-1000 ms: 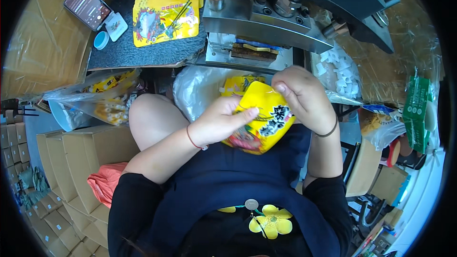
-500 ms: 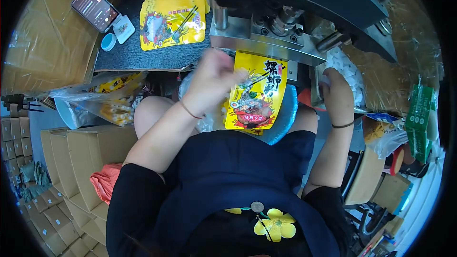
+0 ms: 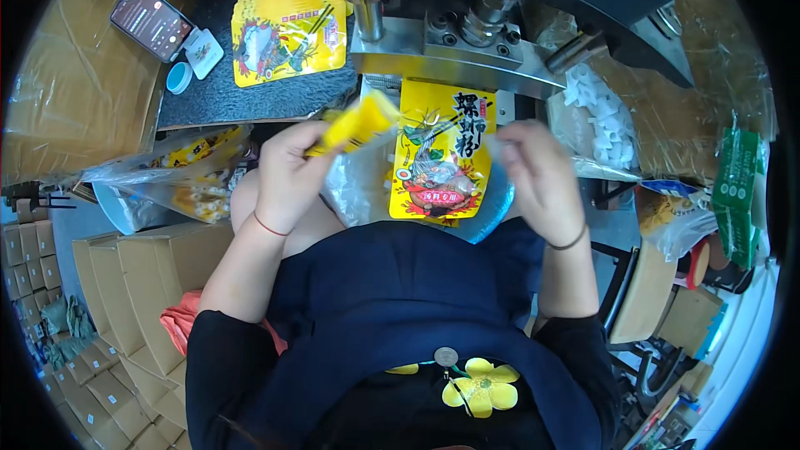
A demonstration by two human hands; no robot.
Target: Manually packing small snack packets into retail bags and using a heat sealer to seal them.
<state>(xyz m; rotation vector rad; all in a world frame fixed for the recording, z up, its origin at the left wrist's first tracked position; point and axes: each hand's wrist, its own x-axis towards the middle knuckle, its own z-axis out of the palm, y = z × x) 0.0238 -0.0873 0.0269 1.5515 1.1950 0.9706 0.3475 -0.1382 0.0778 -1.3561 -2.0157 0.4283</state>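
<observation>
Though apart, both hands (image 3: 289,168) (image 3: 542,179) forward

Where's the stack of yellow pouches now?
Head view, upper left: the stack lies on the dark mat, between the phone on its left and the press on its right.

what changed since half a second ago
The left hand moved left from beside the metal press and now holds a bent yellow pouch. The right hand came left from beside the white pieces toward the pouch at the press; its grip is blurred. That pouch, the pouch stack and phone stayed.
</observation>
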